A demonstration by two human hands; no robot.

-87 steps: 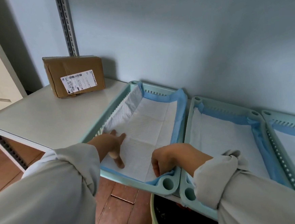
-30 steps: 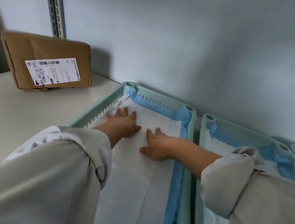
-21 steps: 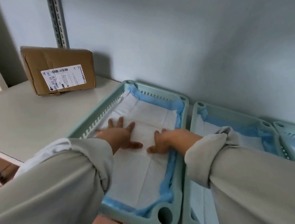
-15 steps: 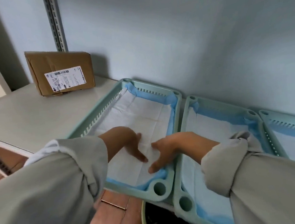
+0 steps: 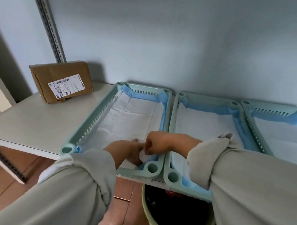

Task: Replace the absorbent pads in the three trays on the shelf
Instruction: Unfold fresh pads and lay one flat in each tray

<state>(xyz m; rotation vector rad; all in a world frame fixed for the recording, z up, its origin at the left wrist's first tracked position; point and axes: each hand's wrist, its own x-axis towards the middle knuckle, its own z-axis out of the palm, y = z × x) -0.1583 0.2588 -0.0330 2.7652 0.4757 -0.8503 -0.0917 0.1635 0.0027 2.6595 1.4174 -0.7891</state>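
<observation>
Three pale green trays stand side by side on the shelf: the left tray (image 5: 85,129), the middle tray (image 5: 173,177) and the right tray (image 5: 272,110). Each holds a white absorbent pad with blue edges. Both hands meet at the near right corner of the left tray's pad (image 5: 132,117). My right hand (image 5: 157,141) is curled and pinches the pad's white corner. My left hand (image 5: 132,152) grips the same bunched corner from the left, partly hidden behind my right hand.
A taped cardboard box (image 5: 61,82) with a label stands at the back left of the grey shelf (image 5: 29,121). Below the shelf's front edge is a green bin (image 5: 170,215) with a dark liner. A metal upright (image 5: 50,29) runs up the wall.
Both hands slid from the middle of the left tray's pad back to its near right corner and now curl round that corner. The view pulled back, showing all three trays.
</observation>
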